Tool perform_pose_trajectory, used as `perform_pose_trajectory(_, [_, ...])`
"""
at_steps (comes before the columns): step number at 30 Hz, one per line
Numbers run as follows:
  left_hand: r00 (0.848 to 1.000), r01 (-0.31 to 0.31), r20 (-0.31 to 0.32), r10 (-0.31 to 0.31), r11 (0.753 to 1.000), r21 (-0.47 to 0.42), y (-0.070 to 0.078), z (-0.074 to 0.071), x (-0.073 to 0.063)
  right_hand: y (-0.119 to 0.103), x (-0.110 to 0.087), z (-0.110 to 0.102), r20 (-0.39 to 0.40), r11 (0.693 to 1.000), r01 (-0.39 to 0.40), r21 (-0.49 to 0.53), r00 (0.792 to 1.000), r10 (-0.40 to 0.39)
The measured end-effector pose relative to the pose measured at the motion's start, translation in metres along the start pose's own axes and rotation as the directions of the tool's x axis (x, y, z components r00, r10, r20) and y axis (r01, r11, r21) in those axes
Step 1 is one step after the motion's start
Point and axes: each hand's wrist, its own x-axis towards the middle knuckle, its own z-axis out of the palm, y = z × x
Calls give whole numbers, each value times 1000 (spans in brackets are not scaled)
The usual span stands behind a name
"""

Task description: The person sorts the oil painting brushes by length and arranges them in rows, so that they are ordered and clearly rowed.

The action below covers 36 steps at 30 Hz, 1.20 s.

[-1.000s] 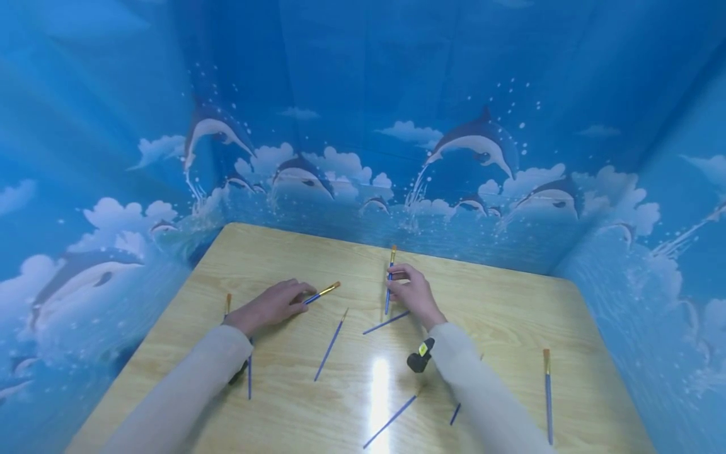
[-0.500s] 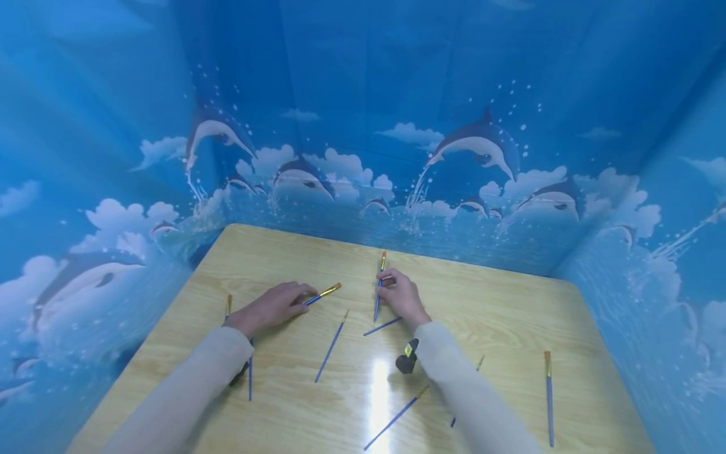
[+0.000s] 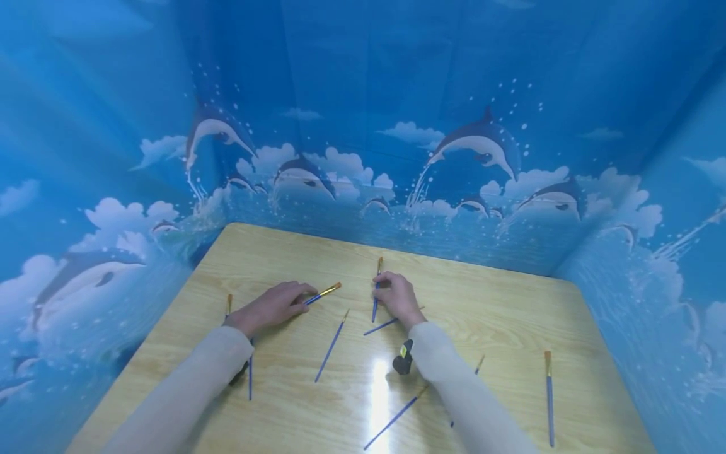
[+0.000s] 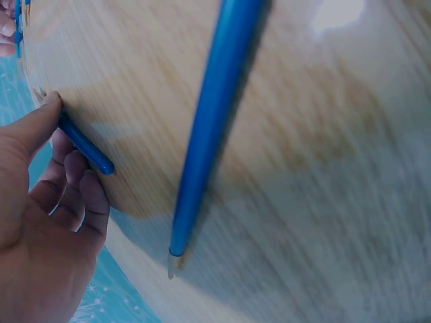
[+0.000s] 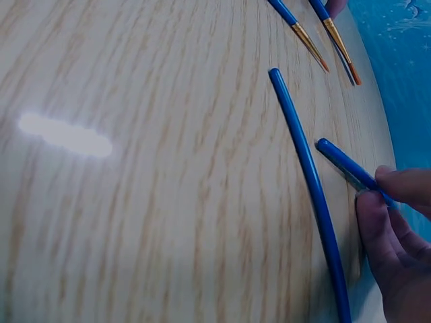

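On the left, my left hand (image 3: 275, 304) pinches a flat-tipped paintbrush (image 3: 329, 290) with a blue handle and gold ferrule, its bristles pointing right and away. The left wrist view shows thumb and fingers around that brush's handle (image 4: 87, 145), close over the table. My right hand (image 3: 399, 296) holds a second blue paintbrush (image 3: 375, 310) between thumb and fingers, bristles towards the far edge. In the right wrist view its handle end (image 5: 343, 161) sticks out of the fingertips. A thin paintbrush (image 3: 381, 326) lies just below the right hand, partly hidden by the wrist.
More paintbrushes lie scattered on the wooden table (image 3: 482, 302): one slim brush (image 3: 331, 347) between the arms, one brush (image 3: 397, 417) near the front, one flat brush (image 3: 549, 397) at right. Forearms partly cover two others. A blue dolphin-print curtain (image 3: 363, 126) surrounds the table.
My right hand has moved left and slightly nearer with its paintbrush, mostly in the first half second. The thin brush under its wrist shows more now. My left hand stays in place.
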Motion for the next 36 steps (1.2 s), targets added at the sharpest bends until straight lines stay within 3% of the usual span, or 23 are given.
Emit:
perform_pose_trajectory(8, [1000,-5,2,5,1000,-1,0,0,-1,-2,-1,2,-26,994,12,-112,1000,-15])
perform_pose_trajectory(21, [1000,-9,1,9,1000,2,0,-1,0,-7,-3,8,-60,992,-10,-124,998,3])
perform_pose_trajectory(36, [1000,-19,0,19,1000,12,-1,0,2,-7,-18,-3,-110,998,-47,-30,993,44])
